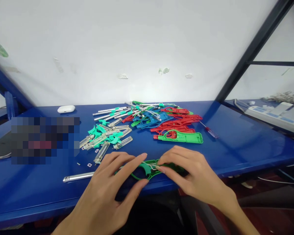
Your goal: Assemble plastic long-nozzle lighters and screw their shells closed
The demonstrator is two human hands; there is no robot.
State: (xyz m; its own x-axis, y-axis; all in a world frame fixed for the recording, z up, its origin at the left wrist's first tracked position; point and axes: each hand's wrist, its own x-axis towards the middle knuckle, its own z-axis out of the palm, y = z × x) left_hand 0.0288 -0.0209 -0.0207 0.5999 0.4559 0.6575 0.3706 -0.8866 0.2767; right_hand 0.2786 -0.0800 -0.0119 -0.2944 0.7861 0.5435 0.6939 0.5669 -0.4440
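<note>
A green lighter shell half lies open-side up at the table's front edge, with a teal trigger in it. A silver metal tube sticks out to its left. My left hand holds the shell around its trigger ring, fingers on the far side and thumb on the near side. My right hand pinches at the thin white wire inside the shell, thumb and forefinger together. Its fingers hide the shell's right part and the wire's end.
Clear fuel tanks and teal triggers are heaped left of centre. Behind lie metal tubes, red shells, blue shells and another green shell half. A screwdriver is at right, a white case at back left.
</note>
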